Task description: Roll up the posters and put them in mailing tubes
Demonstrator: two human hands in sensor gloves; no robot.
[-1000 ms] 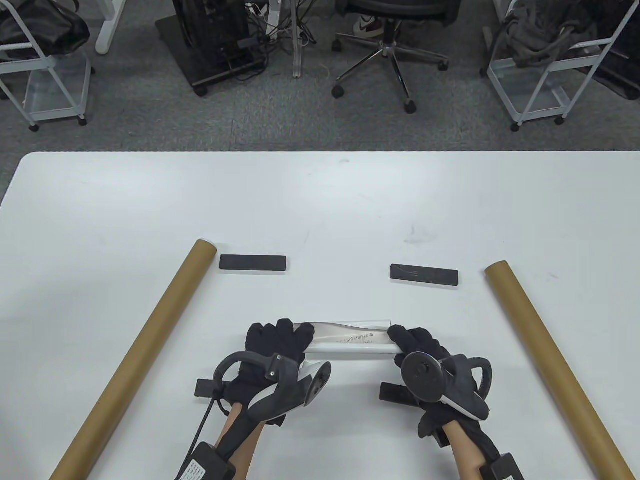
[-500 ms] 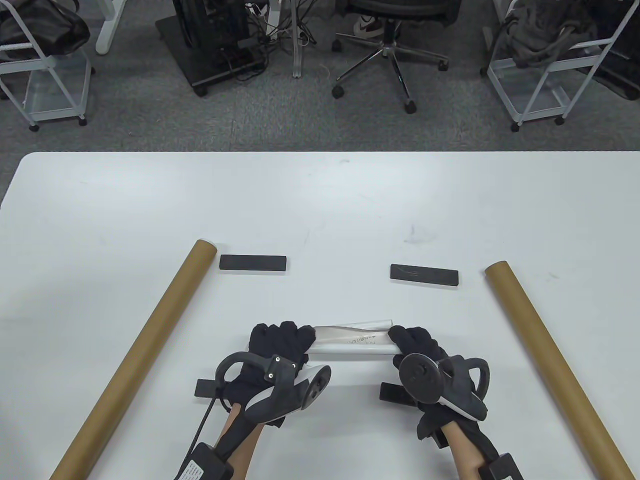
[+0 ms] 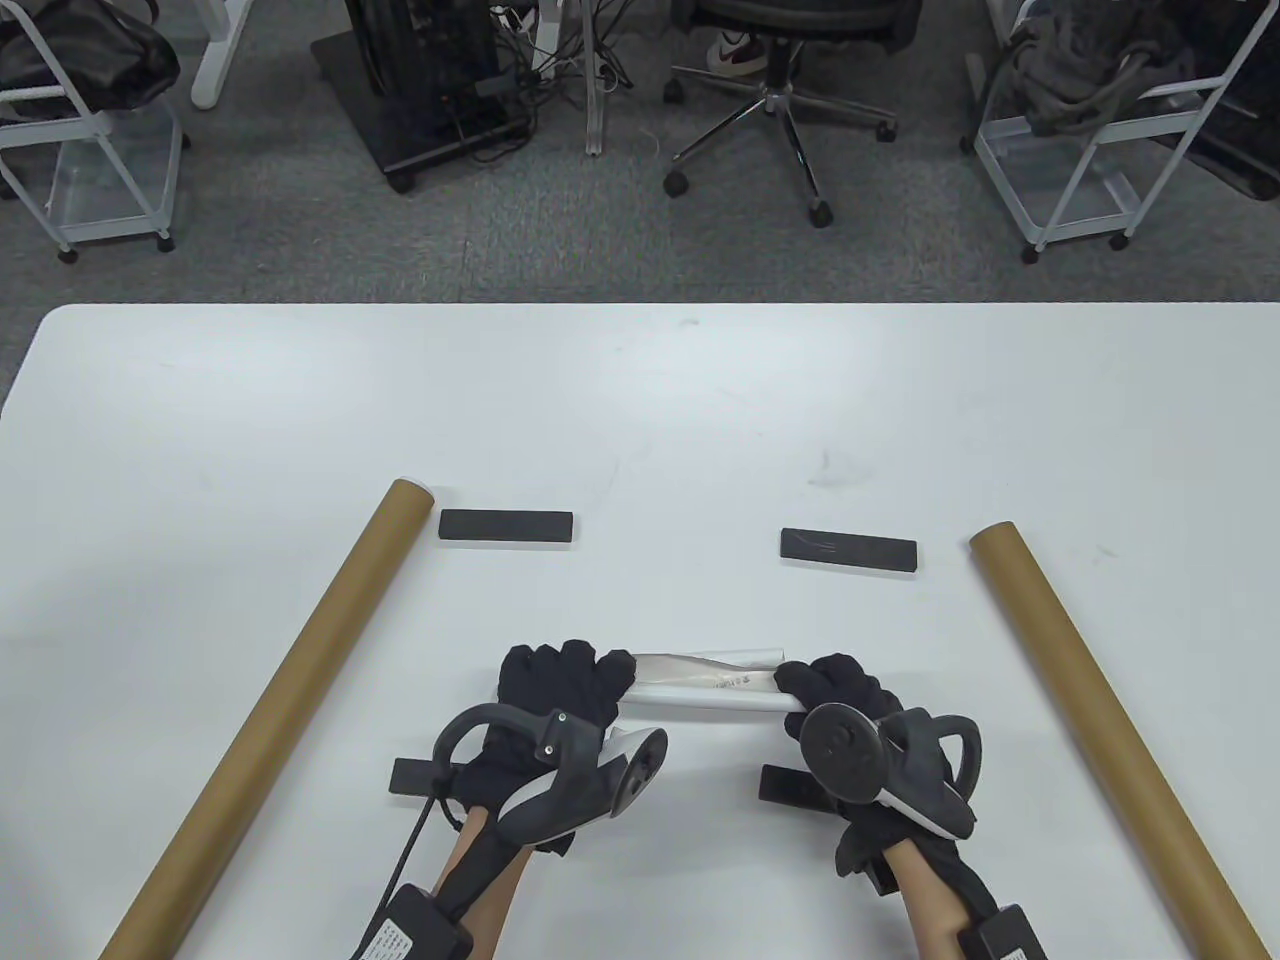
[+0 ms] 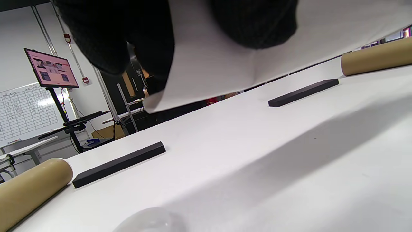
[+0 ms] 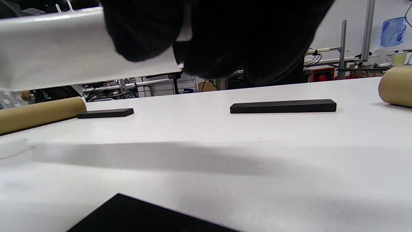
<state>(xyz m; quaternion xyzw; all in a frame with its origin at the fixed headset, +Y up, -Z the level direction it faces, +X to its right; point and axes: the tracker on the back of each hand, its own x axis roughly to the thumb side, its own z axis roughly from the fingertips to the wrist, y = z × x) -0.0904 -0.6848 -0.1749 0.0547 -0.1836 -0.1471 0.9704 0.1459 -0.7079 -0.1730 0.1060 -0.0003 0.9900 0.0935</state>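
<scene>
A rolled white poster is held level just above the table near its front edge. My left hand grips its left end and my right hand grips its right end, fingers curled round the roll. In the wrist views the roll hangs clear of the tabletop under the gloved fingers. Two brown mailing tubes lie on the table: one slanting at the left, one slanting at the right.
Two black flat bars lie beyond the poster. Two more black bars lie partly under my hands. An office chair and wire carts stand on the floor past the far table edge.
The roll looks tighter and thinner than a second ago, its loose upper edge drawn in. Both hands stayed at its ends, barely shifting.
</scene>
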